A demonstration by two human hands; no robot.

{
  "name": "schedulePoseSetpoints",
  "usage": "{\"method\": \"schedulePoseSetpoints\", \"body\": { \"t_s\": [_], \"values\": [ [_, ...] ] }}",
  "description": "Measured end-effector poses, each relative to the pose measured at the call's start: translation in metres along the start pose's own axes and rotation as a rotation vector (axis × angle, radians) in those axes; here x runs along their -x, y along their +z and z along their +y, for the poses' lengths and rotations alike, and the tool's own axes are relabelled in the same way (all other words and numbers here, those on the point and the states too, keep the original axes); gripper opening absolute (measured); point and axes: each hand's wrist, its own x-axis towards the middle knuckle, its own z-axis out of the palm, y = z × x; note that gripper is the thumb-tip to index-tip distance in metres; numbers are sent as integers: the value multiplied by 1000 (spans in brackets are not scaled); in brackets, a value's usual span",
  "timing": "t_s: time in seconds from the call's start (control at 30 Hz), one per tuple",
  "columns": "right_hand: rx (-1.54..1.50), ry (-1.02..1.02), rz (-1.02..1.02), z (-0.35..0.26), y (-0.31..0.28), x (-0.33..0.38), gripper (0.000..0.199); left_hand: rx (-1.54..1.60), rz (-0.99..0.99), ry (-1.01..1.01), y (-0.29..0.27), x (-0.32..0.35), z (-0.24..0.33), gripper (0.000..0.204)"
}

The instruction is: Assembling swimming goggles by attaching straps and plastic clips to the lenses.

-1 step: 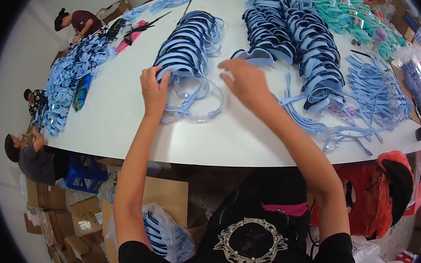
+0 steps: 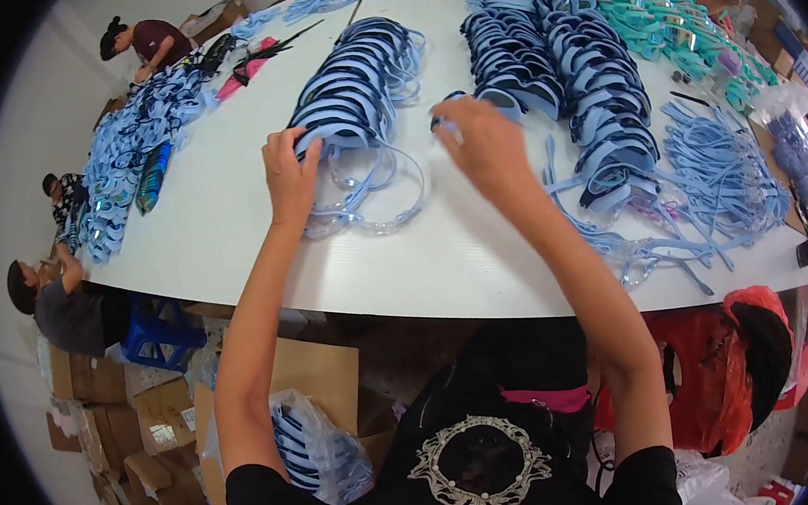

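A row of light-blue swim goggles (image 2: 344, 91) with dark rims runs away from me, stacked front to back. My left hand (image 2: 293, 171) is closed on the left end of the nearest pair, thumb in front and fingers behind. Straps and clear buckles (image 2: 392, 223) loop onto the table below it. My right hand (image 2: 486, 146) is at the nearest goggles (image 2: 503, 104) of the middle row, partly covering them. Its fingers are bent and blurred, so whether they grip that pair does not show.
Another goggle row (image 2: 606, 104) stands to the right, beside loose blue straps (image 2: 725, 165). Green goggles (image 2: 631, 7) lie at the far right. A blue goggle heap (image 2: 135, 150) covers the left of the white table (image 2: 232, 237). Several people work around it. Cardboard boxes (image 2: 314, 373) stand below.
My right hand has shifted slightly right and up, onto the nearest goggles of the middle row. The left hand keeps its hold; the whole view has shifted a little.
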Motion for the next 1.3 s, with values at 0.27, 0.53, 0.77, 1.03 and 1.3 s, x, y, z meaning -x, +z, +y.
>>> {"method": "schedulePoseSetpoints", "body": {
  "t_s": [0.27,0.53,0.77,1.03,1.3],
  "values": [
    [296,227,-85,96,-51,-10,12,65,184,364,-22,-10,70,21],
    [-57,125,4,43,-76,4,9,761,-323,111,47,-46,168,31],
    [-9,122,17,43,-90,39,14,1220,-1167,-451,83,-37,204,51],
    [68,54,22,41,-101,55,12,1640,-1153,-703,108,-15,188,44],
    [-172,394,133,34,-181,56,12,1843,-802,-675,106,-36,146,25]
  ]
}}
